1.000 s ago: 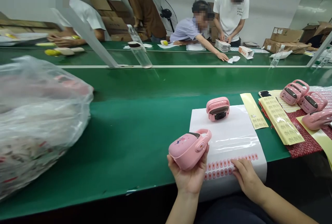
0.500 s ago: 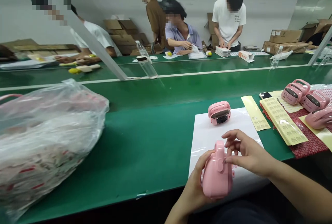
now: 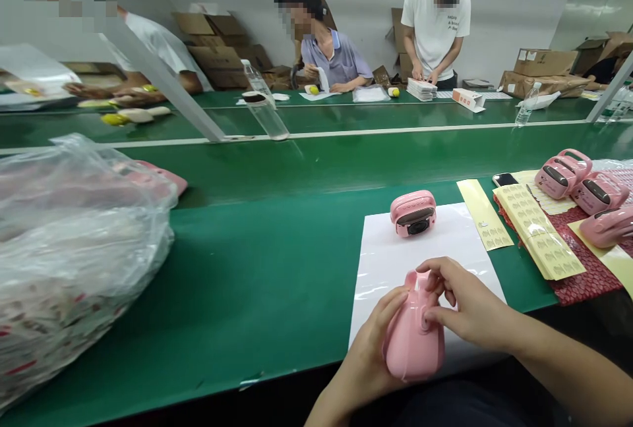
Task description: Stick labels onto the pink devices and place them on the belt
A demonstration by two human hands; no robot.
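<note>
My left hand [image 3: 374, 341] is wrapped round the left side of a small pink handled device [image 3: 415, 348], held tilted over the table's front edge. The side with the handle's pivot faces me, and its front is hidden. My right hand [image 3: 467, 302] is closed on the device's handle, thumb pressed by the pivot and fingers curled over the top. Beyond my hands, a second pink device [image 3: 414, 215] with a dark front panel and round black lens-like part stands on a white sheet [image 3: 373, 252].
At right are yellow sticker sheets [image 3: 539, 232], a phone [image 3: 504, 180] and several pink devices [image 3: 564, 173] on red bubble wrap [image 3: 578, 285]. A large clear plastic bag [image 3: 99, 236] fills the left. Several people sit or stand behind the green table [image 3: 257, 269]; a slanted post [image 3: 163, 78] crosses the left.
My right hand's fingers have closed from above and beside the handle onto it. The handle now leans lower toward the far side. The view has shifted slightly right and down.
</note>
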